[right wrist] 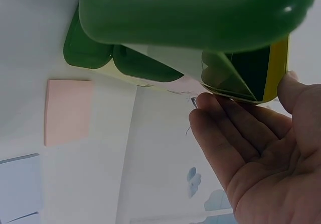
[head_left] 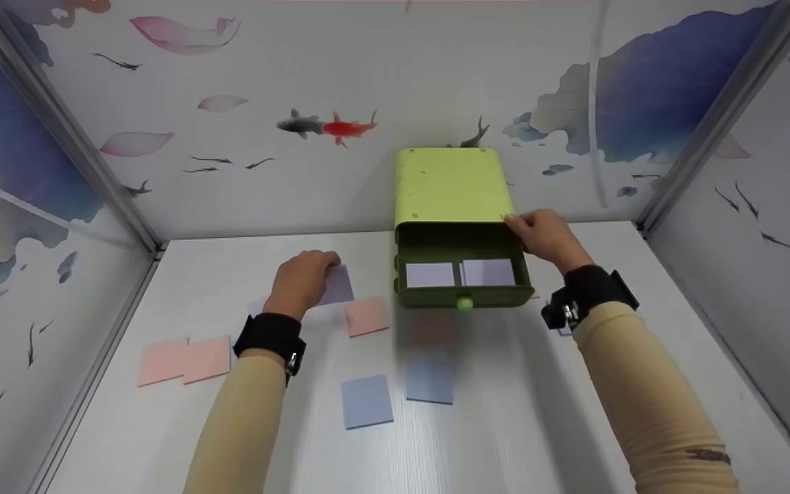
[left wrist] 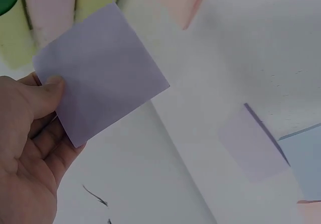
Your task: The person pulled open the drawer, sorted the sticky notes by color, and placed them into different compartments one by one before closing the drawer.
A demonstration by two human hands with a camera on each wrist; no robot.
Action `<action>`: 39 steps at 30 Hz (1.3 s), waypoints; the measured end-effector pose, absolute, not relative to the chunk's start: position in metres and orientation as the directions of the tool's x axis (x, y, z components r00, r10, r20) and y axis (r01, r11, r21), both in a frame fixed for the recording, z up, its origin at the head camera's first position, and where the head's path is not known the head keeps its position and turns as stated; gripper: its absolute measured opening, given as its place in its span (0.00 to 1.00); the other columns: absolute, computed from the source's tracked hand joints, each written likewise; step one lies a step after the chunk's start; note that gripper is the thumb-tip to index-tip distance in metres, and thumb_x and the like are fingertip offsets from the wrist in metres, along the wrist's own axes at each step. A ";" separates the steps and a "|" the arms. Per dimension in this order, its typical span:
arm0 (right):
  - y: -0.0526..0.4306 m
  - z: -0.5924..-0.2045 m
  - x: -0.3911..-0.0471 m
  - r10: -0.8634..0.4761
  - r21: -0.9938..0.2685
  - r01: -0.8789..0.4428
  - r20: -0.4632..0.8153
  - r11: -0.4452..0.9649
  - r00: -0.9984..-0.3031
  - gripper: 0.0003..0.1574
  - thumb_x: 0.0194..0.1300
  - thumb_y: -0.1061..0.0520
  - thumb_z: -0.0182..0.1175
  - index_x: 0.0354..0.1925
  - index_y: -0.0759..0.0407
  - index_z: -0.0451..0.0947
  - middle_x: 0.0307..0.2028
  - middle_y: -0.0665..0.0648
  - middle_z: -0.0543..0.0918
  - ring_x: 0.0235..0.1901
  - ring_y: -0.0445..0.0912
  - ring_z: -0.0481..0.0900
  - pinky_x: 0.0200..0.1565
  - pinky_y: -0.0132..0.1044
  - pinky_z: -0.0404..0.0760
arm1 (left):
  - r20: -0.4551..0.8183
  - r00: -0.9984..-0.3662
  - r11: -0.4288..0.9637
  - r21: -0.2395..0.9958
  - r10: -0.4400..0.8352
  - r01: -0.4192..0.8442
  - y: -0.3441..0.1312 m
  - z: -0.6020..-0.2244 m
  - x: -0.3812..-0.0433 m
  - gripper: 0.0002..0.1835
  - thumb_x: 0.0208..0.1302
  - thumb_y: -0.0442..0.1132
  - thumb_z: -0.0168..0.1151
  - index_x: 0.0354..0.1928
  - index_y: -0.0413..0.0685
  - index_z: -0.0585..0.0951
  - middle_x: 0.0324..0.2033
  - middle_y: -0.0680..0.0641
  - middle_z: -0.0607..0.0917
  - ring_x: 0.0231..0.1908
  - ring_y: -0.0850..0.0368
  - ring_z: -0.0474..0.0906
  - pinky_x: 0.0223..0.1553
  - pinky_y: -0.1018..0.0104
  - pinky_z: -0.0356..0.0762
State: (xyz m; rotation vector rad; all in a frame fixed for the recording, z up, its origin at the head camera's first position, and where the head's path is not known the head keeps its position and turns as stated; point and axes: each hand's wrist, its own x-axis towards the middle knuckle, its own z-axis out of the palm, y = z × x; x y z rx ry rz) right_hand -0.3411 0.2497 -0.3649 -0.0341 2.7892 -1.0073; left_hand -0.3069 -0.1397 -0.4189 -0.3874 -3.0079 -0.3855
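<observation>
My left hand (head_left: 301, 278) pinches a purple sticky note pad (left wrist: 103, 71) by one edge, thumb on its face and fingers behind, over the back left of the table. A green desktop drawer box (head_left: 453, 185) stands at the back wall with its top drawer (head_left: 465, 296) pulled out. Inside the drawer lie two lilac sticky note pads (head_left: 429, 274) side by side. My right hand (head_left: 547, 237) rests against the box's right side, thumb at the top front corner, fingers extended along the wall. Near the left hand, a pink pad (head_left: 366, 317) lies on the table.
Two overlapping pink pads (head_left: 206, 359) lie at the left. Two blue pads (head_left: 367, 401) sit in front of the box, and another pink pad (head_left: 433, 329) is in the shadow under the drawer. A further purple pad (left wrist: 256, 143) shows in the left wrist view. Printed walls enclose the table.
</observation>
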 end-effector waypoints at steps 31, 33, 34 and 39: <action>0.246 -0.359 -0.340 -0.036 -0.607 0.073 -0.167 0.791 -0.985 0.40 0.75 0.35 0.39 0.51 0.69 0.78 0.43 0.64 0.79 0.41 0.52 0.77 0.43 0.41 0.76 | 0.279 -0.899 0.895 0.204 0.336 0.398 -0.086 -0.324 -0.296 0.12 0.72 0.34 0.54 0.50 0.51 0.84 0.44 0.47 0.87 0.46 0.51 0.83 0.48 0.55 0.82; 0.244 -0.359 -0.340 -0.025 -0.602 0.075 -0.156 0.795 -0.987 0.40 0.75 0.36 0.39 0.51 0.69 0.78 0.42 0.64 0.79 0.40 0.52 0.77 0.42 0.40 0.75 | 0.280 -0.898 0.894 0.203 0.339 0.401 -0.082 -0.319 -0.296 0.12 0.71 0.33 0.54 0.50 0.51 0.84 0.44 0.47 0.87 0.46 0.51 0.83 0.48 0.56 0.81; 0.243 -0.358 -0.339 -0.019 -0.599 0.077 -0.152 0.797 -0.988 0.40 0.75 0.36 0.39 0.52 0.69 0.78 0.43 0.64 0.80 0.40 0.52 0.77 0.42 0.39 0.75 | 0.283 -0.897 0.892 0.204 0.341 0.403 -0.079 -0.316 -0.296 0.12 0.72 0.34 0.54 0.50 0.52 0.84 0.43 0.47 0.87 0.46 0.51 0.82 0.48 0.56 0.81; 0.240 -0.356 -0.337 -0.025 -0.585 0.075 -0.161 0.808 -0.987 0.41 0.75 0.36 0.40 0.54 0.71 0.77 0.45 0.66 0.80 0.41 0.53 0.77 0.43 0.42 0.77 | 0.311 -0.887 0.873 0.244 0.342 0.422 -0.067 -0.309 -0.294 0.13 0.70 0.31 0.55 0.50 0.52 0.83 0.45 0.48 0.86 0.48 0.52 0.82 0.49 0.57 0.81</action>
